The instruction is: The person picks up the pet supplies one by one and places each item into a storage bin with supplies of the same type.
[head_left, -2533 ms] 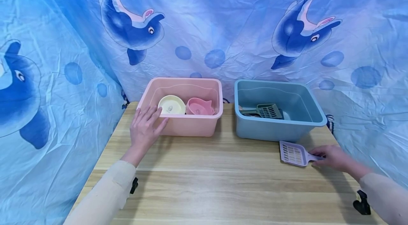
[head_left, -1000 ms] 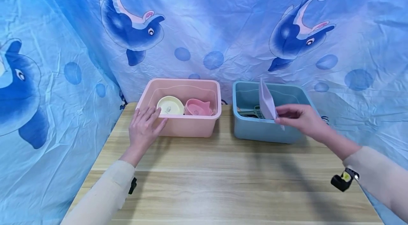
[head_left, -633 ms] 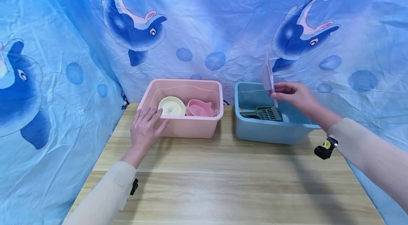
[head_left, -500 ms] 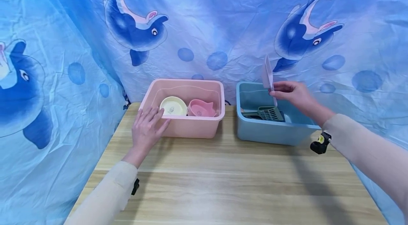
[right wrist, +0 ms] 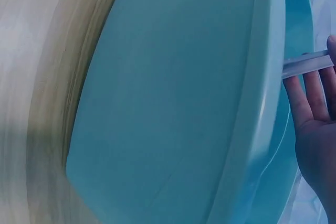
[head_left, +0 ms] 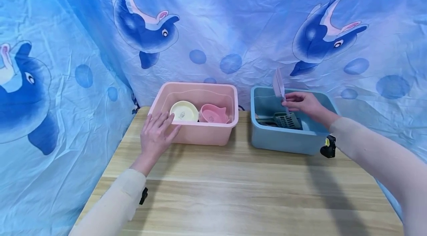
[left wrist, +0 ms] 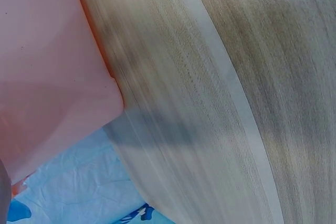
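Observation:
In the head view my right hand (head_left: pixel 305 103) pinches the handle of a lilac litter scoop (head_left: pixel 278 84) above the blue bin (head_left: pixel 283 140). The scoop stands nearly upright, its slotted head up and its handle end down in the bin's opening. Below it in the bin lies a green litter scoop (head_left: pixel 289 121) on darker items that are partly hidden. My left hand (head_left: pixel 156 132) rests on the front rim of the pink bin (head_left: pixel 203 134), fingers relaxed. Inside that bin sit a cream bowl (head_left: pixel 184 111) and a pink cat-eared bowl (head_left: pixel 215 114).
Both bins stand at the back of a wooden table (head_left: pixel 227 191), with a gap between them. A blue dolphin-print curtain (head_left: pixel 230 24) hangs behind and along the left side. A black wrist camera (head_left: pixel 328 147) sits under the right sleeve.
My right hand has lifted the lilac scoop off the table, carried it up and left over the blue bin, and now lowered it slightly. The left hand stays on the pink bin's rim.

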`<action>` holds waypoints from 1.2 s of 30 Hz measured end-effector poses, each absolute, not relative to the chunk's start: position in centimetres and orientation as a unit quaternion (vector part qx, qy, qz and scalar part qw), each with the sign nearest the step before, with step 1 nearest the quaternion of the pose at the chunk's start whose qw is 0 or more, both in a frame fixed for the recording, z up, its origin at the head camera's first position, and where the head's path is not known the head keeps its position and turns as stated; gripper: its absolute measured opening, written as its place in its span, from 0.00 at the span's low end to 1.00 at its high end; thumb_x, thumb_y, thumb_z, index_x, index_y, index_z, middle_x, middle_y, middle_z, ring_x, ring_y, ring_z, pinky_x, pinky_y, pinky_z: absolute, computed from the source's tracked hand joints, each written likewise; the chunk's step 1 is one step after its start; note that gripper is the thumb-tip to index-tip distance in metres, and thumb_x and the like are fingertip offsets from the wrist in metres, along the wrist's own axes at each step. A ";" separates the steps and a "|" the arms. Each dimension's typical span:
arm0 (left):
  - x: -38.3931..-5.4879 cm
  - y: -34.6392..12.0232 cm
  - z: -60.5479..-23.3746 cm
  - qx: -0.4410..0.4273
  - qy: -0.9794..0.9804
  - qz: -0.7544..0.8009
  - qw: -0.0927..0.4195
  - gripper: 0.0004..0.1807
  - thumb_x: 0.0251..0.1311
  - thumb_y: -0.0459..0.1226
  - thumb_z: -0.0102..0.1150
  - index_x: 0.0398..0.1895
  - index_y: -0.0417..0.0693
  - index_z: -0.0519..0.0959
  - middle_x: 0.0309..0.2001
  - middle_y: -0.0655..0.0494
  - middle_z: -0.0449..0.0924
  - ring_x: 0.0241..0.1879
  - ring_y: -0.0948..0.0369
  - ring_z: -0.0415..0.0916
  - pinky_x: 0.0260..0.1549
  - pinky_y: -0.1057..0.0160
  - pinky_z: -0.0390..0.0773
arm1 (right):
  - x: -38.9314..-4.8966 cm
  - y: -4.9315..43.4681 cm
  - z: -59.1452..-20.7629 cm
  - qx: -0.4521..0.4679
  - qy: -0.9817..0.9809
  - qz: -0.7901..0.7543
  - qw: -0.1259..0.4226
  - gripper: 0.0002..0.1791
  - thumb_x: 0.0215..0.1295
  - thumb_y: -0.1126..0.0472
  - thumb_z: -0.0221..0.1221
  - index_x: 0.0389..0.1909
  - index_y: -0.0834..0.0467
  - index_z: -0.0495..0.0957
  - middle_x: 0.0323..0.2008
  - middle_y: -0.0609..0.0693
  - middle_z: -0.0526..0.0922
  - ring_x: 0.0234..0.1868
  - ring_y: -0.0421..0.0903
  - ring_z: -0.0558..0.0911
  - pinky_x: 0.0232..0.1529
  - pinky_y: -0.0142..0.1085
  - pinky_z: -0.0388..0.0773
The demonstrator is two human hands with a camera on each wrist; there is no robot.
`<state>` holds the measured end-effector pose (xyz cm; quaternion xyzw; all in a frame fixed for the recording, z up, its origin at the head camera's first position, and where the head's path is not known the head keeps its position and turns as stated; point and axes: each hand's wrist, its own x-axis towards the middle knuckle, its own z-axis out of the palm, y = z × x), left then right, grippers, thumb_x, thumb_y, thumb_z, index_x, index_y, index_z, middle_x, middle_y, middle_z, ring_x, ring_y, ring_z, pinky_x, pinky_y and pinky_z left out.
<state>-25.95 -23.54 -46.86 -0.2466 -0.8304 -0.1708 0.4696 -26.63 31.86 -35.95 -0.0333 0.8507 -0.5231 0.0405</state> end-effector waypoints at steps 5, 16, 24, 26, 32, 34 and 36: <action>-25.7 -23.5 -46.7 -0.242 -0.839 -0.164 0.458 0.31 0.72 0.59 0.59 0.60 0.44 0.87 0.57 0.37 0.87 0.61 0.37 0.83 0.67 0.31 0.73 | -27.3 32.3 -36.4 -0.025 0.857 -0.511 0.068 0.35 0.75 0.56 0.67 0.74 0.71 0.69 0.49 0.44 0.89 0.48 0.38 0.88 0.49 0.34 0.88; -25.8 -23.4 -46.7 -0.238 -0.834 -0.173 0.467 0.33 0.74 0.62 0.56 0.58 0.44 0.88 0.56 0.37 0.88 0.59 0.36 0.83 0.66 0.32 0.74 | -27.8 32.9 -37.1 -0.021 0.887 -0.452 0.093 0.34 0.76 0.51 0.66 0.73 0.67 0.71 0.61 0.62 0.84 0.55 0.49 0.85 0.57 0.45 0.87; -25.8 -23.4 -46.9 -0.242 -0.833 -0.167 0.470 0.31 0.72 0.59 0.60 0.59 0.43 0.88 0.56 0.37 0.87 0.59 0.36 0.84 0.66 0.31 0.74 | -27.3 33.5 -37.3 -0.042 0.905 -0.406 0.119 0.41 0.79 0.50 0.63 0.81 0.69 0.59 0.73 0.72 0.71 0.71 0.67 0.76 0.67 0.56 0.79; -25.7 -23.4 -46.8 -0.241 -0.834 -0.167 0.467 0.30 0.70 0.58 0.62 0.59 0.44 0.88 0.56 0.38 0.87 0.59 0.36 0.83 0.67 0.32 0.74 | -27.0 33.7 -37.2 -0.045 0.906 -0.402 0.124 0.42 0.79 0.49 0.62 0.81 0.69 0.59 0.73 0.73 0.71 0.72 0.68 0.75 0.68 0.58 0.78; -25.6 -23.4 -46.7 -0.244 -0.840 -0.164 0.456 0.30 0.70 0.57 0.62 0.61 0.44 0.87 0.57 0.37 0.87 0.60 0.36 0.83 0.68 0.32 0.72 | -26.5 34.4 -36.5 -0.037 0.911 -0.392 0.120 0.42 0.77 0.44 0.63 0.79 0.66 0.64 0.72 0.69 0.75 0.70 0.65 0.77 0.65 0.54 0.82; -25.6 -23.5 -46.7 -0.244 -0.840 -0.164 0.456 0.30 0.70 0.57 0.61 0.61 0.44 0.87 0.57 0.37 0.87 0.61 0.36 0.82 0.68 0.32 0.72 | -26.3 34.7 -36.0 -0.038 0.918 -0.379 0.111 0.42 0.77 0.42 0.63 0.79 0.65 0.65 0.71 0.68 0.76 0.68 0.63 0.79 0.62 0.50 0.84; -25.5 -23.4 -46.7 -0.244 -0.840 -0.165 0.456 0.29 0.69 0.56 0.62 0.60 0.43 0.87 0.57 0.37 0.87 0.61 0.36 0.82 0.68 0.32 0.72 | -26.0 34.9 -35.5 -0.040 0.924 -0.366 0.099 0.42 0.77 0.42 0.63 0.79 0.66 0.66 0.71 0.68 0.76 0.66 0.61 0.81 0.60 0.48 0.85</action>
